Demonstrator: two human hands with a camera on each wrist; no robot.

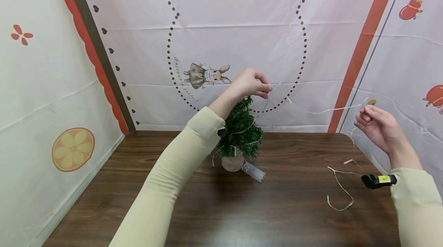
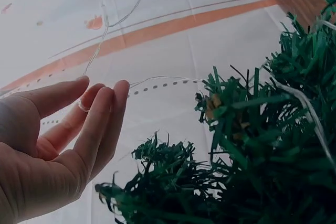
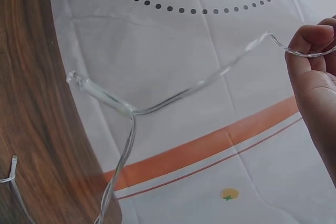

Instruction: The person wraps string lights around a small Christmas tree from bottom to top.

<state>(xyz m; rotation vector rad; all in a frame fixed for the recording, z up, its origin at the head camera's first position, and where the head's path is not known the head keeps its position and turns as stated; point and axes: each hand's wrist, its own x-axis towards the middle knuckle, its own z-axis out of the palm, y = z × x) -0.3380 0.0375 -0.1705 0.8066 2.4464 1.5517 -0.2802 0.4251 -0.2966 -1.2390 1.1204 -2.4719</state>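
Note:
A small green artificial Christmas tree [image 1: 243, 129] stands on the table in a pale round base [image 1: 232, 162]. Clear string lights [image 1: 320, 112] wind over its branches and run from its top to my left hand [image 1: 254, 83], then across to my right. Beside the treetop, my left hand [image 2: 68, 124] holds the wire between thumb and fingers. Out to the right above the table, my right hand [image 1: 378, 126] grips another stretch of it. In the right wrist view that hand [image 3: 317, 66] is partly cut off, and a small bulb [image 3: 100, 93] hangs on the wire.
A clear battery box [image 1: 253, 171] lies by the tree's base on the brown wooden table [image 1: 294, 208]. The loose end of the lights [image 1: 340, 189] trails over the table's right side. Printed cloth walls [image 1: 238, 39] enclose the back and both sides.

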